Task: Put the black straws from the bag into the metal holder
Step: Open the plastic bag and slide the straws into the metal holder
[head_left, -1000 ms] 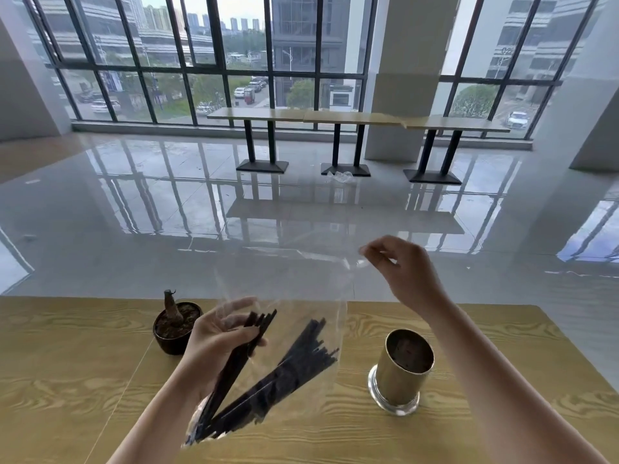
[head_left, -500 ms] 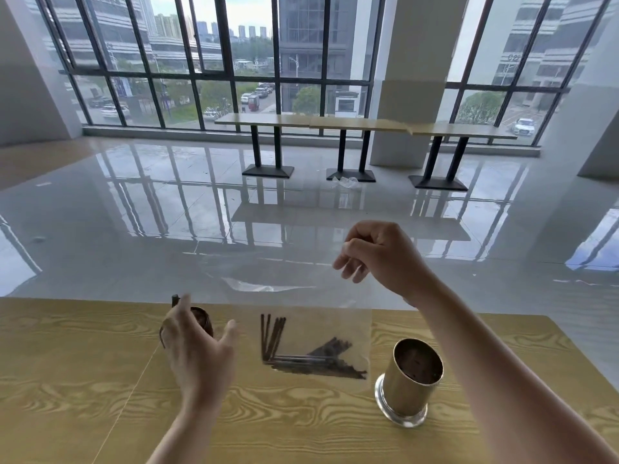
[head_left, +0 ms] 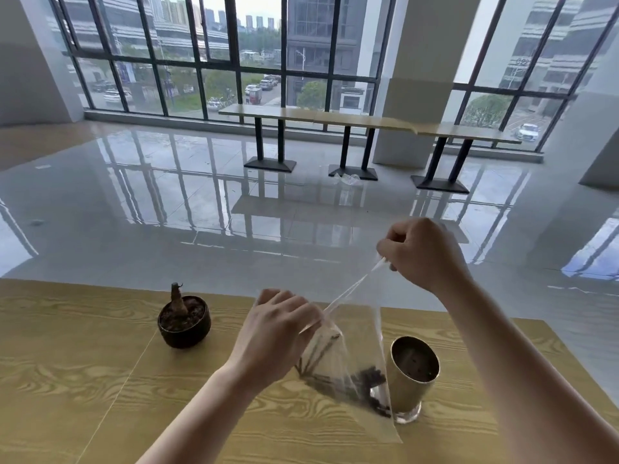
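Note:
A clear plastic bag [head_left: 363, 336] hangs over the wooden table [head_left: 100, 396], with several black straws [head_left: 338, 376] lying in its lower part. My right hand [head_left: 422, 252] pinches the bag's top edge, raised above the table. Lower and to the left, my left hand [head_left: 278, 333] grips the other end of that edge, so the top is stretched between them. The brass-coloured metal holder [head_left: 413, 376] stands upright on a shiny base just right of the bag; the bag's lower corner overlaps it.
A small dark pot with a plant stump [head_left: 184, 321] stands on the table to the left of my hands. The table's far edge runs just behind it. Beyond lie a glossy floor, long tables [head_left: 351, 122] and tall windows.
My left hand let go of the straws, came up and took the bag's top edge. My right hand lowered a little, still holding the bag. The straws have slid down inside the bag.

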A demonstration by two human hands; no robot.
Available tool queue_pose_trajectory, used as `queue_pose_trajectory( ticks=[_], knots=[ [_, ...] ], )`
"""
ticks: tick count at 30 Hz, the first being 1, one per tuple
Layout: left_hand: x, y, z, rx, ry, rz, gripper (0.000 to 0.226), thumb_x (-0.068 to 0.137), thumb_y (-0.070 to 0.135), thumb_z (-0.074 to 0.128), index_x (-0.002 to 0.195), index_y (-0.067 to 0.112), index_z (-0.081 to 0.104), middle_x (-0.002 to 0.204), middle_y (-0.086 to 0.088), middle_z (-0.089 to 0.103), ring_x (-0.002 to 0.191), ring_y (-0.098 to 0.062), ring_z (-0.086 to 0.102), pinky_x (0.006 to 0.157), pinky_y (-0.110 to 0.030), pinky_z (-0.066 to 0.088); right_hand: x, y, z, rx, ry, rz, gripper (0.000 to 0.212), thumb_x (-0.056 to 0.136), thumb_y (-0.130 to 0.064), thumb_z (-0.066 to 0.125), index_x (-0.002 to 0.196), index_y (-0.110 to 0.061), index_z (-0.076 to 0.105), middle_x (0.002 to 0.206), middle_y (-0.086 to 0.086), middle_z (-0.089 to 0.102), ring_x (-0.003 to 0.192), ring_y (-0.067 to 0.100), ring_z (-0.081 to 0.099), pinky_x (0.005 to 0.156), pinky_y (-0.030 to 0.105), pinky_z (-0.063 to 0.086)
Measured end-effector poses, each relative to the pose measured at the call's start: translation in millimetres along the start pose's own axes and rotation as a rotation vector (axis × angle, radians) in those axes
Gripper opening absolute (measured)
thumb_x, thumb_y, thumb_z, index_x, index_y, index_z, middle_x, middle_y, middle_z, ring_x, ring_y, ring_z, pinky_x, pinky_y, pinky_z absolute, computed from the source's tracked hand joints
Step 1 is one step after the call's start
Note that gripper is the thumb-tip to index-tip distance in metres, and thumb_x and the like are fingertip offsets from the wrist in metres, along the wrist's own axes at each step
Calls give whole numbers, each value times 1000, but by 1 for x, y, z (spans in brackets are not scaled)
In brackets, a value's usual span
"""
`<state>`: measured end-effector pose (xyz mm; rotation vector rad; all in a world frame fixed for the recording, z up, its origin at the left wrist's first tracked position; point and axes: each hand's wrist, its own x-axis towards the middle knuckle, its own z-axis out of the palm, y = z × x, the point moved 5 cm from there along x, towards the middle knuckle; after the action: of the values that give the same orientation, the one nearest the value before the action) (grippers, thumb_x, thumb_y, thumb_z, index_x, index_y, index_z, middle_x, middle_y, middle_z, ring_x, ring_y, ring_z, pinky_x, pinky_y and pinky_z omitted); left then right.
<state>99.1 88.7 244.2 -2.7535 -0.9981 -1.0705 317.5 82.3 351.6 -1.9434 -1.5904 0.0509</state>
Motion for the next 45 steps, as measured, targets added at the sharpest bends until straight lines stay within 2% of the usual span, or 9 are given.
queue_pose_trajectory(
  ticks=[3,8,14,17,23,31,34,38,45],
  knots=[
    [5,3,-8,-3,-74,-16,5,86,27,74,90,28,72,75,10,75,58,-16,65,66,-24,41,-3,7,6,22,-134,61,11,78,-26,67,88,-25,71,73,-6,71,76,24,72,77,45,61],
    [20,12,-18,13,-152,51,5,83,23,77,86,27,75,76,10,77,56,-16,66,60,-21,36,2,-3,18,75,-268,-29,67,74,-53,79,135,-40,54,109,-15,67,98,16,65,88,45,56],
    [19,9,-28,7,-179,39,9,81,17,76,79,25,72,67,8,73,50,-23,62,55,-11,20,16,17,45,-73,-259,36,28,79,-28,82,106,-26,75,86,-3,77,78,18,75,80,36,60],
    [20,-2,-31,-10,-122,-35,6,83,19,70,81,24,72,67,5,73,54,-28,62,56,-15,28,19,34,36,333,-68,48,28,85,-38,77,109,-23,72,94,0,75,83,22,74,73,36,59],
    [25,-21,-35,-164,-12,-240,7,88,23,71,93,25,76,76,6,77,68,-21,71,63,-38,57,-60,89,59,942,1,45,57,95,-61,41,129,-20,61,120,1,73,110,22,70,90,45,58],
    [40,-29,-53,-193,136,-399,10,88,22,69,94,23,77,75,4,77,67,-19,72,66,-39,59,-187,139,176,989,-398,307,126,46,-79,84,152,-36,32,146,-7,56,134,9,55,100,30,52],
    [44,-29,-56,-158,117,-417,11,88,18,72,97,23,77,78,5,78,69,-16,72,69,-38,60,-180,125,197,955,-410,316,101,60,-69,83,147,-35,45,142,-3,60,129,10,60,94,25,54],
    [40,-43,-66,-123,129,-443,13,88,20,72,99,24,77,82,6,78,70,-10,71,72,-36,61,-146,119,187,921,-153,356,14,81,-25,74,90,-33,81,99,16,79,97,24,73,88,46,60],
    [16,-99,-83,-190,298,-595,8,84,25,77,87,32,75,76,21,73,75,16,64,70,-12,47,-94,93,115,810,43,133,10,86,-26,73,89,-32,81,94,-11,81,92,8,76,83,36,60]
  ],
)
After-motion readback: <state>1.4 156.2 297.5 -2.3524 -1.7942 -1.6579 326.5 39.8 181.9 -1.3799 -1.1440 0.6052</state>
